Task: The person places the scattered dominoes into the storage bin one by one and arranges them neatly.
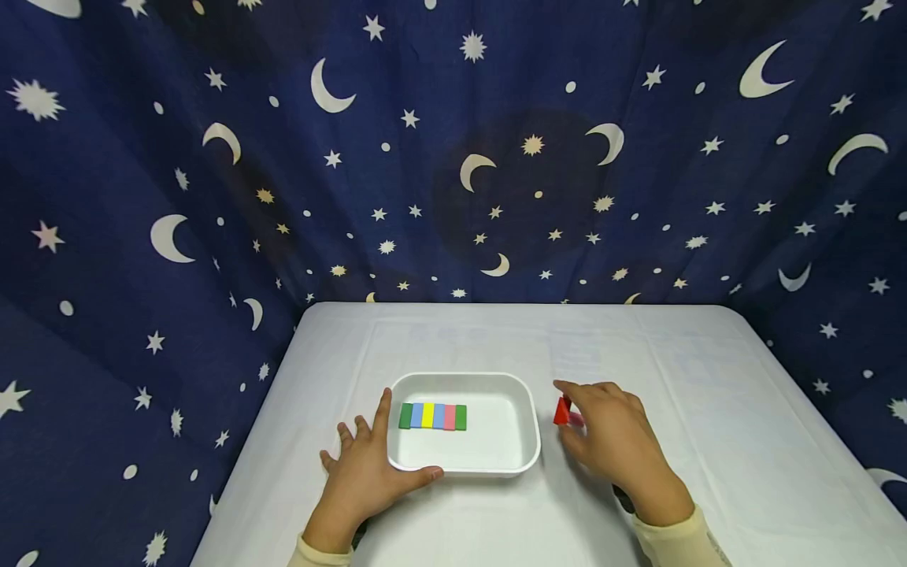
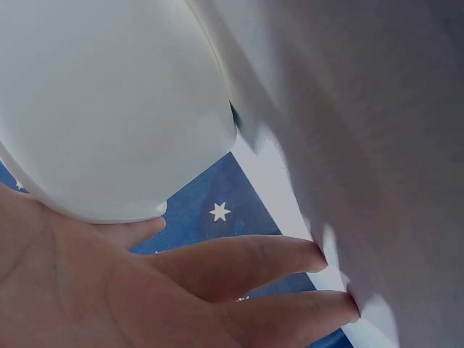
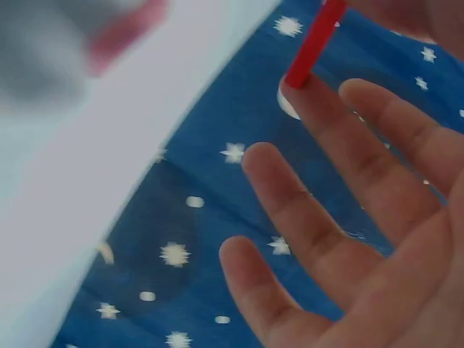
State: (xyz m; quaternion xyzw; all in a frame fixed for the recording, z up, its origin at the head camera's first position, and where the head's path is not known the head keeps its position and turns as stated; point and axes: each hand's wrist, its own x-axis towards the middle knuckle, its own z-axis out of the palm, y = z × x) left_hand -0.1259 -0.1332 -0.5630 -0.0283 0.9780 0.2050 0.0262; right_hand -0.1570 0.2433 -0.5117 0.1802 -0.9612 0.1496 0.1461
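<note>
A white rectangular tray rests on the table, with a row of several coloured flat blocks in its left half: green, blue, yellow, blue, pink and green, side by side. My left hand spans the tray's near left corner, index finger along the left end and thumb at the front rim; the other fingers spread over the cloth. To the right of the tray, my right hand pinches a thin red block upright between thumb and fingertip. A pink block shows close behind it, partly hidden by the hand.
White cloth covers the table. A dark blue curtain with moons and stars hangs along the back and both sides. The tray's right half shows bare bottom.
</note>
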